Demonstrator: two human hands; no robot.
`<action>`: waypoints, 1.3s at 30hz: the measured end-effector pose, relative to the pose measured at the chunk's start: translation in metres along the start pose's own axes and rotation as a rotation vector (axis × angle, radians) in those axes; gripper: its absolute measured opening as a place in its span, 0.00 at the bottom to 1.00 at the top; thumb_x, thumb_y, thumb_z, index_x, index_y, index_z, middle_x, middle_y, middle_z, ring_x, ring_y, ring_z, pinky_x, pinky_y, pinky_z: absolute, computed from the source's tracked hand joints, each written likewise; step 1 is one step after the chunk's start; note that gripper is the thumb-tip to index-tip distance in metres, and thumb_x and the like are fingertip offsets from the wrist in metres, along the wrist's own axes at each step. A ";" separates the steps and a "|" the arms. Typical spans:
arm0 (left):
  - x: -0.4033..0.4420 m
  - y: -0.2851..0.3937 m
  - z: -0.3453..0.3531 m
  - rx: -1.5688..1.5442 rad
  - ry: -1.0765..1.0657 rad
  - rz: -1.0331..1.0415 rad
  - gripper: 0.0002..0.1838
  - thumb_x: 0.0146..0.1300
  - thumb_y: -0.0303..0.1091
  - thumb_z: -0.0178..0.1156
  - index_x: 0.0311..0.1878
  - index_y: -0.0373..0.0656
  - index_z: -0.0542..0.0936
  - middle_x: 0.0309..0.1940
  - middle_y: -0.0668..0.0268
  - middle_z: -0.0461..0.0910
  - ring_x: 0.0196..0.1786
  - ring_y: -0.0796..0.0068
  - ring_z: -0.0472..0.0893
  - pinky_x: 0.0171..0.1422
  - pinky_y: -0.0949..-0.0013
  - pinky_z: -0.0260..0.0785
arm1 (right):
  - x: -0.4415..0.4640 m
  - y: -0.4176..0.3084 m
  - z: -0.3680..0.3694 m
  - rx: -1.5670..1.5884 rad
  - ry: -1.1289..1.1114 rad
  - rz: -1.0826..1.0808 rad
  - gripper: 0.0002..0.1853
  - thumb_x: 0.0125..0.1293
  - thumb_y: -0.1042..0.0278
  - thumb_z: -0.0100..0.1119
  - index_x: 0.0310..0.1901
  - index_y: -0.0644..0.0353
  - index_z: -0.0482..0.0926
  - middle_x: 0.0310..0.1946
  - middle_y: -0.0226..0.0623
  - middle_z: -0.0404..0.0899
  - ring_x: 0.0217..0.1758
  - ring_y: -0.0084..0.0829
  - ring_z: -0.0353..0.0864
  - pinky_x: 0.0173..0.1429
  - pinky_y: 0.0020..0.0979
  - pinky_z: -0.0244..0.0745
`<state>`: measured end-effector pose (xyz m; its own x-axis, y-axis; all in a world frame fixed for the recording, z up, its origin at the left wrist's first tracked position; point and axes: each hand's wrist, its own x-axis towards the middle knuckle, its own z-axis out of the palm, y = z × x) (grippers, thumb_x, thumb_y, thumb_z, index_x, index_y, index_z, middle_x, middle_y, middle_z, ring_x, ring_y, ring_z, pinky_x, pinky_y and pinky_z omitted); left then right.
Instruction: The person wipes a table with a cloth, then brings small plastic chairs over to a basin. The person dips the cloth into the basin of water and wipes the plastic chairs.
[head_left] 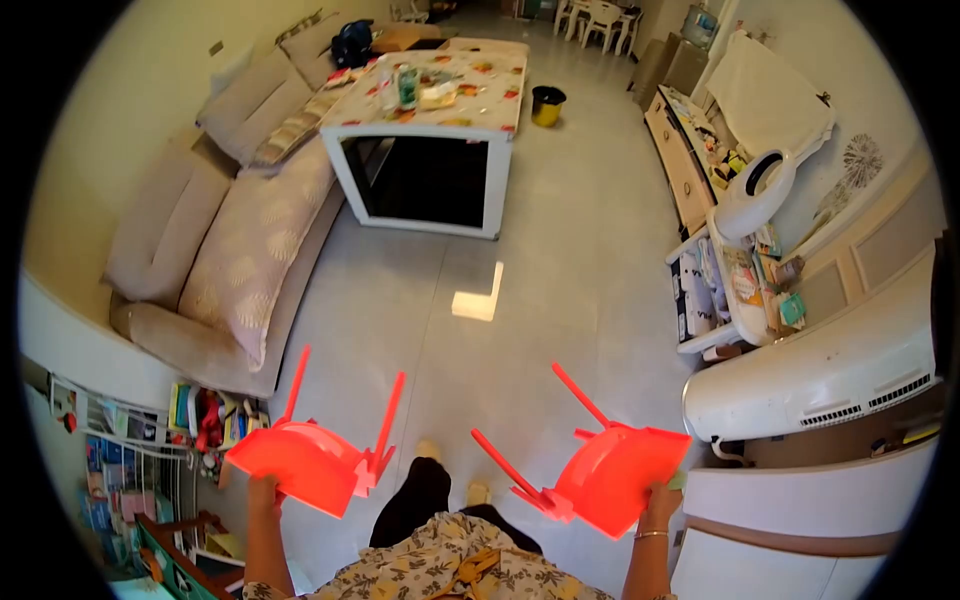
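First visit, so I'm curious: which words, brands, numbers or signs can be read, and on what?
Nothing is clearly readable.
Box at right: marks too small.
Green bottle: label too blurred.
Books at left: print too small.
Red seats: no lettering visible.

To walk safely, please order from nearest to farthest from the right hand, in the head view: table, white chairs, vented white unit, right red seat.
1. Right red seat: in the right hand.
2. Vented white unit: right side.
3. Table: ahead, left.
4. White chairs: far back.
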<state>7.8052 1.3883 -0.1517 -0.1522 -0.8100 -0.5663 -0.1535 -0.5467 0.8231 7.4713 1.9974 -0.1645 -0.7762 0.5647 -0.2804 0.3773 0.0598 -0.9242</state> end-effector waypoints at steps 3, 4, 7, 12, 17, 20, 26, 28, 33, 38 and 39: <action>0.037 0.004 0.113 0.097 -0.213 0.076 0.24 0.48 0.19 0.53 0.53 0.37 0.76 0.42 0.64 0.81 0.35 0.72 0.82 0.38 0.69 0.79 | 0.048 -0.001 0.012 0.046 0.095 0.066 0.20 0.44 0.85 0.52 0.43 0.68 0.76 0.34 0.34 0.78 0.30 0.28 0.78 0.31 0.29 0.74; 0.045 0.008 0.157 0.130 -0.274 0.100 0.23 0.47 0.19 0.54 0.51 0.35 0.77 0.41 0.63 0.81 0.34 0.72 0.81 0.36 0.69 0.77 | 0.063 0.006 0.005 0.085 0.091 0.023 0.20 0.46 0.84 0.54 0.45 0.68 0.75 0.34 0.36 0.79 0.30 0.30 0.79 0.31 0.30 0.75; 0.071 0.019 0.294 0.240 -0.425 0.126 0.21 0.46 0.18 0.55 0.48 0.33 0.78 0.39 0.62 0.81 0.33 0.72 0.81 0.36 0.69 0.74 | 0.075 -0.052 0.024 0.000 0.151 0.009 0.22 0.52 0.78 0.59 0.52 0.68 0.73 0.39 0.42 0.80 0.37 0.37 0.83 0.38 0.36 0.82; 0.072 0.062 0.525 0.346 -0.774 0.060 0.22 0.46 0.17 0.55 0.49 0.30 0.77 0.41 0.61 0.81 0.37 0.71 0.80 0.41 0.68 0.74 | 0.130 -0.068 0.000 0.169 0.274 -0.187 0.25 0.65 0.62 0.63 0.62 0.59 0.71 0.50 0.44 0.80 0.46 0.40 0.83 0.42 0.37 0.84; 0.053 0.092 0.711 0.330 -1.045 0.078 0.24 0.47 0.19 0.54 0.52 0.29 0.76 0.43 0.61 0.81 0.41 0.72 0.80 0.45 0.71 0.72 | 0.105 -0.118 0.065 0.253 0.517 0.019 0.20 0.66 0.63 0.62 0.57 0.61 0.74 0.48 0.45 0.81 0.44 0.42 0.83 0.41 0.41 0.83; 0.028 0.104 0.803 0.355 -1.018 0.121 0.23 0.47 0.20 0.55 0.51 0.29 0.76 0.42 0.62 0.81 0.40 0.74 0.79 0.43 0.71 0.71 | 0.141 -0.129 0.107 0.382 0.571 0.063 0.19 0.66 0.64 0.62 0.56 0.61 0.74 0.48 0.44 0.81 0.44 0.41 0.83 0.42 0.42 0.83; -0.004 0.136 0.963 0.260 -1.054 0.130 0.22 0.45 0.21 0.56 0.48 0.29 0.78 0.38 0.64 0.81 0.37 0.77 0.78 0.42 0.73 0.69 | 0.270 -0.144 0.170 0.523 0.544 0.103 0.18 0.66 0.67 0.61 0.56 0.61 0.74 0.47 0.43 0.80 0.44 0.40 0.82 0.42 0.42 0.83; -0.012 0.155 1.008 0.272 -1.035 0.181 0.22 0.45 0.21 0.55 0.48 0.29 0.78 0.38 0.64 0.81 0.37 0.78 0.78 0.42 0.73 0.69 | 0.315 -0.159 0.195 0.533 0.516 0.134 0.18 0.66 0.68 0.60 0.56 0.62 0.74 0.47 0.43 0.80 0.44 0.40 0.82 0.42 0.42 0.83; 0.003 0.196 1.113 0.200 -1.068 0.205 0.23 0.45 0.20 0.56 0.49 0.29 0.77 0.40 0.65 0.81 0.39 0.79 0.78 0.44 0.75 0.69 | 0.429 -0.203 0.273 0.543 0.412 0.142 0.17 0.66 0.71 0.60 0.56 0.62 0.74 0.46 0.42 0.80 0.43 0.39 0.81 0.43 0.43 0.83; 0.044 0.245 1.239 0.154 -1.123 0.190 0.25 0.45 0.20 0.57 0.52 0.29 0.76 0.41 0.65 0.81 0.42 0.78 0.79 0.49 0.74 0.70 | 0.544 -0.254 0.384 0.584 0.345 0.121 0.16 0.66 0.73 0.59 0.55 0.63 0.73 0.46 0.41 0.79 0.43 0.39 0.80 0.43 0.43 0.83; 0.059 0.259 1.268 0.149 -1.148 0.193 0.25 0.45 0.20 0.57 0.52 0.29 0.76 0.41 0.65 0.81 0.42 0.78 0.79 0.49 0.74 0.70 | 0.562 -0.267 0.406 0.604 0.356 0.111 0.16 0.66 0.74 0.59 0.55 0.63 0.73 0.46 0.41 0.79 0.43 0.38 0.80 0.43 0.43 0.83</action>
<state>6.5189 1.4684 -0.0243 -0.9653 -0.1684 -0.1996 -0.1322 -0.3439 0.9297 6.7289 1.9648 -0.1803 -0.4984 0.7816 -0.3749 0.0184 -0.4228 -0.9060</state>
